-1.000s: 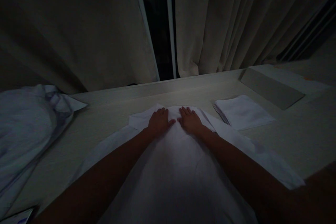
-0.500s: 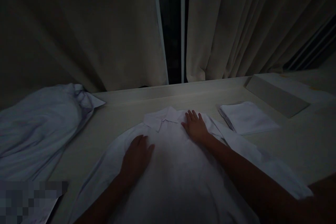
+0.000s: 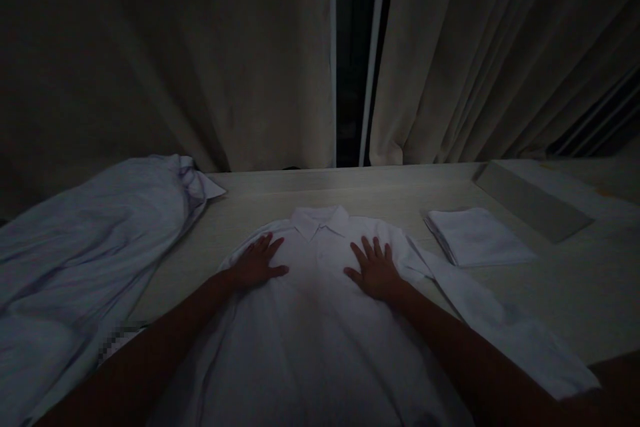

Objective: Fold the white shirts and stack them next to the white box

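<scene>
A white collared shirt [image 3: 310, 320] lies spread front side up on the pale table, its collar [image 3: 323, 221] toward the far edge. My left hand [image 3: 257, 263] rests flat on the shirt's left chest, fingers spread. On the other side of the button line, my right hand [image 3: 375, 270] also presses flat with its fingers apart. Neither hand grips any cloth. The shirt's right sleeve [image 3: 520, 327] stretches out toward the lower right, partly behind my right forearm. The left sleeve is mostly hidden by my left arm.
To the left lies a heap of white clothing [image 3: 100, 233]. A folded white cloth [image 3: 480, 237] sits right of the collar, with a pale box-like object [image 3: 535, 200] behind it. Beige curtains [image 3: 225, 67] hang along the table's far edge [image 3: 310, 179].
My left hand has moved forward and spread its fingers on the shirt. My right hand has slid a little back from the shoulder. The collar lies straighter, and the view has shifted slightly left.
</scene>
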Demonstrator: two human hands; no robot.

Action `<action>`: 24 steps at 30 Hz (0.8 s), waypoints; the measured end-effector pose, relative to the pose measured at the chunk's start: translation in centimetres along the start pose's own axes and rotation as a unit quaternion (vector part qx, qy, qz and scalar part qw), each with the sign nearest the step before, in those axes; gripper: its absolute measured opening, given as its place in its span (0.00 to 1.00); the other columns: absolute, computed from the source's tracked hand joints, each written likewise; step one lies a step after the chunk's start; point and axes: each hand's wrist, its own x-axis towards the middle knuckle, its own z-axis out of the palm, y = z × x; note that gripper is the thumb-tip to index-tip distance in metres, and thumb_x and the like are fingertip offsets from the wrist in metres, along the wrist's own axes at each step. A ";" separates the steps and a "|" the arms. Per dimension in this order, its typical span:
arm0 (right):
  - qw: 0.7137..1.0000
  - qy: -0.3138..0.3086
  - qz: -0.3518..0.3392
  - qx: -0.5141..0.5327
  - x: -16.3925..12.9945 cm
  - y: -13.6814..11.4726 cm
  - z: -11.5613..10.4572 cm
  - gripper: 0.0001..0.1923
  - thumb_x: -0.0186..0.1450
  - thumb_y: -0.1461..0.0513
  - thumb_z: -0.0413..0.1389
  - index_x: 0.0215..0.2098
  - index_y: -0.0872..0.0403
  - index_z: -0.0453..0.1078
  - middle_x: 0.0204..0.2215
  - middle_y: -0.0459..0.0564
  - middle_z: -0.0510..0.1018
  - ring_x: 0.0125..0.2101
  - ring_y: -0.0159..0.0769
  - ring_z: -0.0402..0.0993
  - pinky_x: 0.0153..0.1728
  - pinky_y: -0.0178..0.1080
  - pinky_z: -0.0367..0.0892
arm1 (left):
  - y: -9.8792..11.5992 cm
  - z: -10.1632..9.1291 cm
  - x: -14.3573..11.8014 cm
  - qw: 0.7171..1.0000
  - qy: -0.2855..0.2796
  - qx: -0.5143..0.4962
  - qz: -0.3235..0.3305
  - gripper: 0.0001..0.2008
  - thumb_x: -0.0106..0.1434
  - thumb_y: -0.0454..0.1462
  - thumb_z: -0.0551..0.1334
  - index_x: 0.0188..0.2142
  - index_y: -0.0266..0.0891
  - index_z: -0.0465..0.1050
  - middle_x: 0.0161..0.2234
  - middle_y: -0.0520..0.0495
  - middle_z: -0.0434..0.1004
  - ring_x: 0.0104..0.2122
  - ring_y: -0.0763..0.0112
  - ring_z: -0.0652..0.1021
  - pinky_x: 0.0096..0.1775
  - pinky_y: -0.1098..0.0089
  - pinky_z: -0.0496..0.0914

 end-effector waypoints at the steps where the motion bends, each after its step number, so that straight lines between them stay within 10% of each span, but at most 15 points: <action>1: 1.000 -0.007 0.001 0.000 0.1 0.0 -0.2 0.44 0.64 0.35 0.30 0.70 0.48 0.41 0.69 0.53 0.36 0.66 0.59 0.27 0.60 0.64 0.28 | 0.4 -0.5 -0.3 1.000 -0.002 -0.001 0.001 0.50 0.55 0.64 0.53 0.67 0.37 0.46 0.68 0.32 0.38 0.67 0.47 0.46 0.62 0.51 0.47; 10: 0.995 0.022 -0.094 0.034 -2.7 -5.0 -1.5 0.38 0.70 0.43 0.27 0.69 0.56 0.44 0.69 0.52 0.41 0.68 0.44 0.29 0.64 0.51 0.31 | 9.3 2.2 -11.0 0.996 0.068 -0.012 0.053 0.37 0.64 0.58 0.45 0.67 0.44 0.46 0.69 0.42 0.41 0.67 0.53 0.48 0.62 0.51 0.50; 20: 0.993 -0.026 -0.104 0.047 -5.6 -7.3 -1.6 0.38 0.67 0.38 0.33 0.69 0.47 0.44 0.69 0.50 0.40 0.67 0.51 0.29 0.62 0.60 0.31 | 10.4 4.1 -13.8 0.985 0.162 0.028 0.049 0.36 0.62 0.59 0.50 0.66 0.57 0.45 0.69 0.45 0.38 0.66 0.42 0.45 0.59 0.37 0.47; 24: 0.990 0.004 -0.132 0.040 -8.8 -7.6 -1.6 0.39 0.67 0.38 0.36 0.70 0.46 0.40 0.69 0.48 0.37 0.67 0.52 0.28 0.63 0.60 0.30 | 12.5 5.6 -17.6 0.975 0.217 0.026 0.039 0.43 0.61 0.58 0.53 0.68 0.46 0.38 0.69 0.42 0.38 0.67 0.47 0.46 0.61 0.45 0.52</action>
